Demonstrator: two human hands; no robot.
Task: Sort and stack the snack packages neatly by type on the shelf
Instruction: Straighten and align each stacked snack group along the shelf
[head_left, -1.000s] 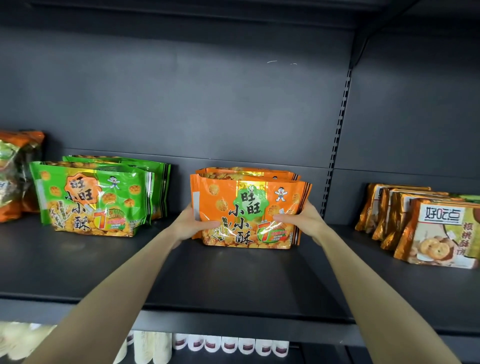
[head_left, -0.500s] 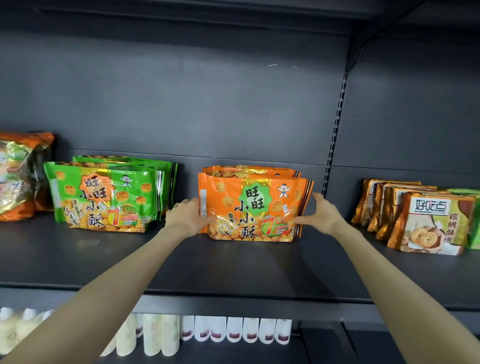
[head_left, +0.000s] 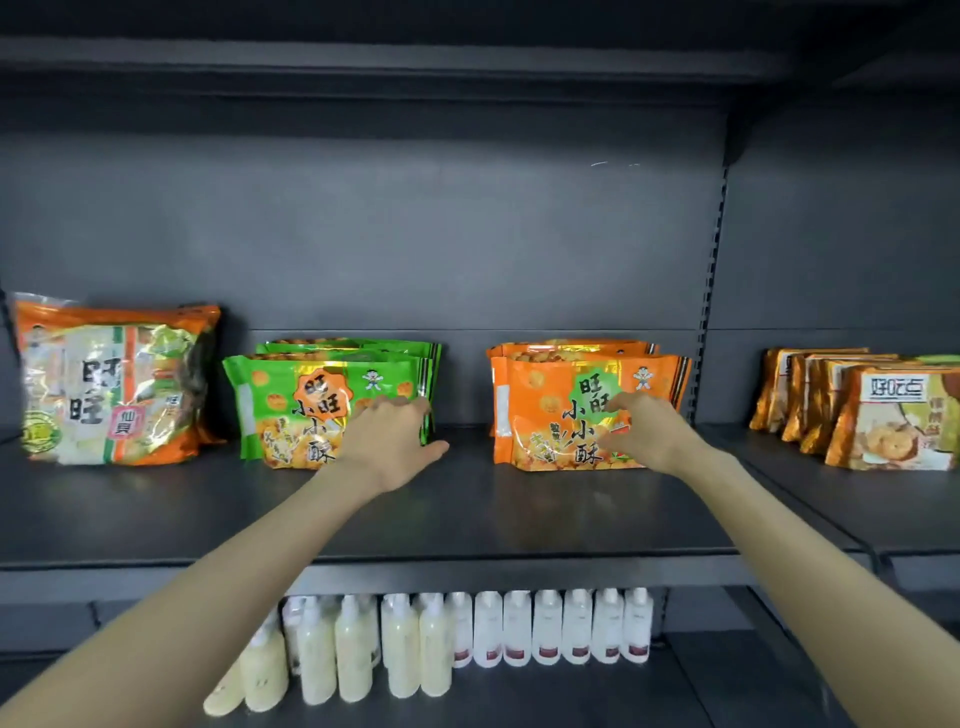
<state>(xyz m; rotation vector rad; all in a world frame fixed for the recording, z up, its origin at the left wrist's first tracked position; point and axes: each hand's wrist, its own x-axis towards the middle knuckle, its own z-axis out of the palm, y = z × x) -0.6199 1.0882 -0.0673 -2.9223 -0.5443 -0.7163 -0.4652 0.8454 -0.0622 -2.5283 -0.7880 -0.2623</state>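
Laying left hand flat, fingers spread, thumb out toward 3 o'clock, on the front of the green packs. Holding right hand, fingers loose and nearly straight, at the front of the orange packs, pinching nothing; contact blurred. Finding both rows standing upright on the shelf, well apart, long axes running 9 to 3 o'clock, each at 12 o'clock of its own hand. Noting biscuit packs at 3 o'clock, large bag at 9 o'clock, bottles below

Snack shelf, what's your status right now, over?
Left hand open, fingers at the right end of the green packs. Right hand open on the front orange pack; no grip on either. Both types upright in rows, nothing blocking the hands.
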